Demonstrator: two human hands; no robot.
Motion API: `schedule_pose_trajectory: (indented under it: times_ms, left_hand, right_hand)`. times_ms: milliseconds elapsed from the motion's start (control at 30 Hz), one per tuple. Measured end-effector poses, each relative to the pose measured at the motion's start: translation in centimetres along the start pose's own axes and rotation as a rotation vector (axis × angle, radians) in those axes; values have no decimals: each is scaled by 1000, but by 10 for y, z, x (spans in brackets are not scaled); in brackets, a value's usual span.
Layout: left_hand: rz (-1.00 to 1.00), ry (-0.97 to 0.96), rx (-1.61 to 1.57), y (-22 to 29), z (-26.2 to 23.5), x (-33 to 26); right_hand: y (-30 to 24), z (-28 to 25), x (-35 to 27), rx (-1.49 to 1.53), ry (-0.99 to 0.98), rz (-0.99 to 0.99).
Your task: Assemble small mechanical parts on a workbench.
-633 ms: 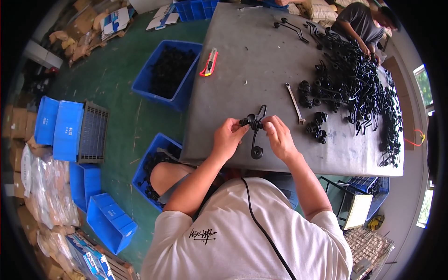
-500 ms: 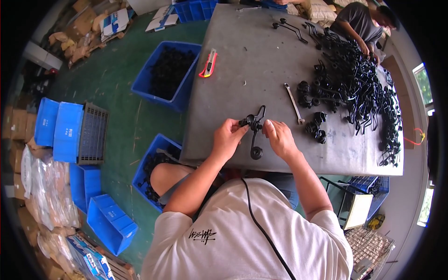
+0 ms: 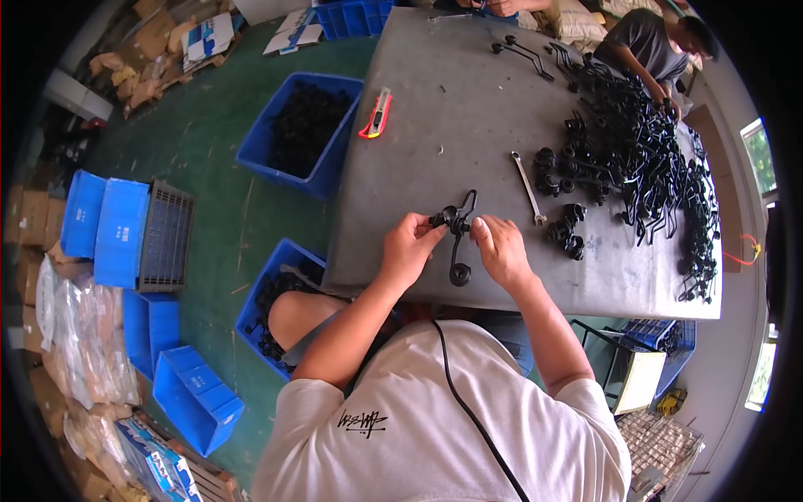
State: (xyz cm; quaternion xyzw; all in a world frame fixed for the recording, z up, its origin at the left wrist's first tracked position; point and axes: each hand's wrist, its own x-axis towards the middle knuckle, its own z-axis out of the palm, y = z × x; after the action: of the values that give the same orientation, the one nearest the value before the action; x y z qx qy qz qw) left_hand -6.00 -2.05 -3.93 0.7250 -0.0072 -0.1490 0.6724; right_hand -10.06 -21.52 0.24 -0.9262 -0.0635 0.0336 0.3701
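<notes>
Near the front edge of the table, a bent black rod part with round fittings and a ring at its near end is held between my hands. My left hand pinches the fitting on its left side. On the opposite side, the thumb and fingers of my right hand close on the short end of a fitting; the fingertips partly hide it. Right of my right hand lie an open-ended wrench and a small cluster of black fittings.
A large heap of black bent rods covers the table's right side, where a co-worker handles parts. A red utility knife lies near the left edge. Blue bins of black parts stand left of the table. Another person's hands show at the far edge.
My hands and the held part look nearly unmoved. At the far edge, another person's hands have come further into view. The whole view has shifted slightly.
</notes>
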Motion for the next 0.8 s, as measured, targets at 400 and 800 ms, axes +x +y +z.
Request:
schedule_pose_trajectory:
  times_ms: [400,800]
  left_hand:
    - [-3,6,-13,-4,1,3]
    - [369,261,375,6,2,0]
  right_hand:
    - [0,22,4,-226,329,-170]
    - [63,8,35,-319,477,-28]
